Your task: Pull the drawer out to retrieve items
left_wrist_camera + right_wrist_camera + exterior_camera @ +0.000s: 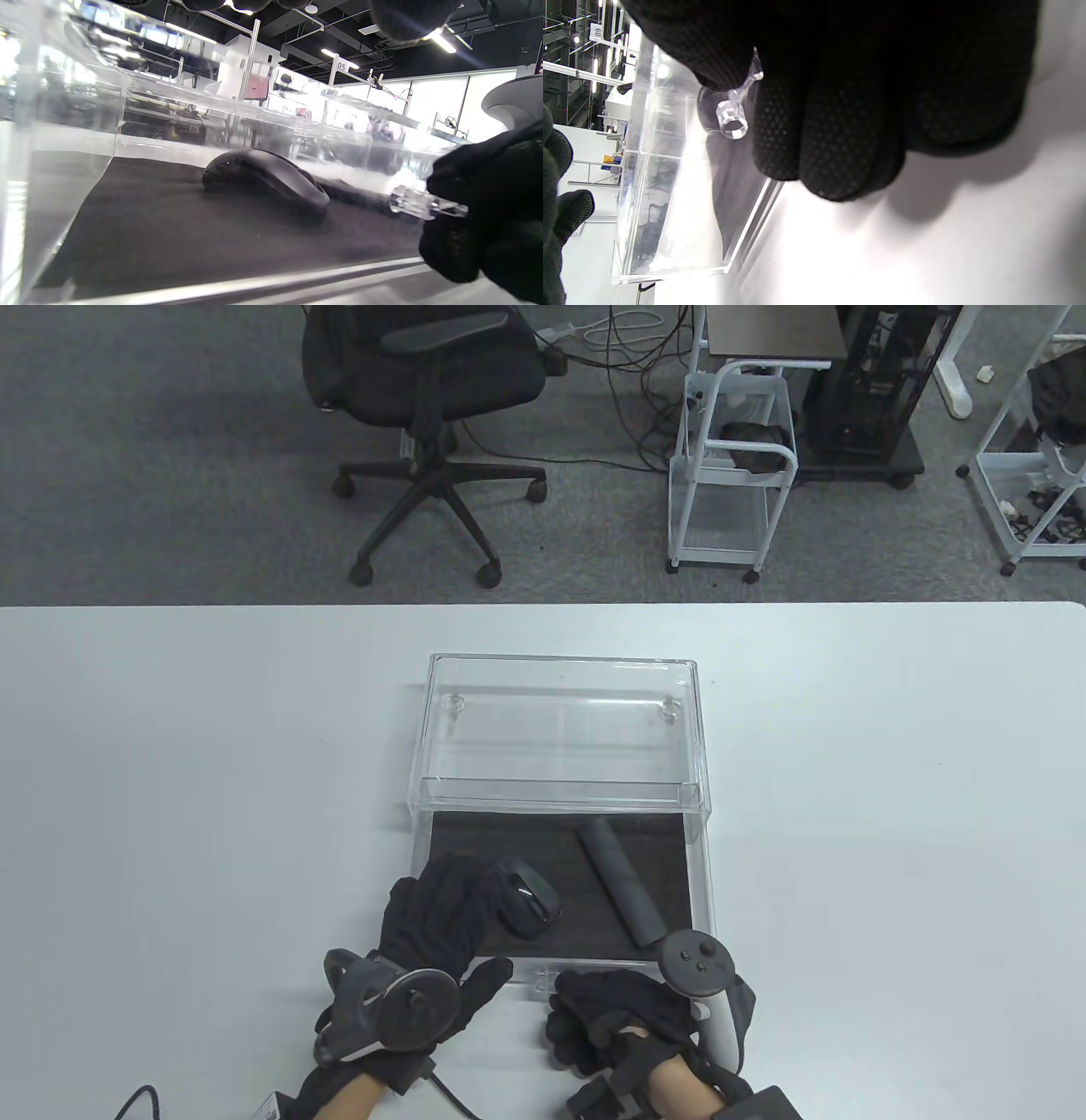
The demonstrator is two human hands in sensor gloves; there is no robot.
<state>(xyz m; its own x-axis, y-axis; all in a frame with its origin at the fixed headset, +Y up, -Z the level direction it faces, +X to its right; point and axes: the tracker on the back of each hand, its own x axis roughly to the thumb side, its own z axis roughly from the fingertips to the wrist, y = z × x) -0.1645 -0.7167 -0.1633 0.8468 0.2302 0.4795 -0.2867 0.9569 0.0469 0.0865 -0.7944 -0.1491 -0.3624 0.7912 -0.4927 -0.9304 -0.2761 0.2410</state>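
Observation:
A clear acrylic case [560,721] holds a drawer [418,848] pulled out toward me, lined in dark grey. In it lie a black computer mouse [528,899] and a dark grey cylinder [618,882]. My left hand [437,908] reaches over the drawer's front wall with its fingers spread beside the mouse, holding nothing. In the left wrist view the mouse [271,178] lies free below the fingertips [407,17]. My right hand [594,1014] grips the drawer's clear handle [731,118] at the front; that handle also shows in the left wrist view [424,205].
The case stands mid-table on a white table [848,814]. A cable [127,1103] trails at the bottom left. Beyond the far edge are an office chair [424,381] and a white cart [734,475] on the floor.

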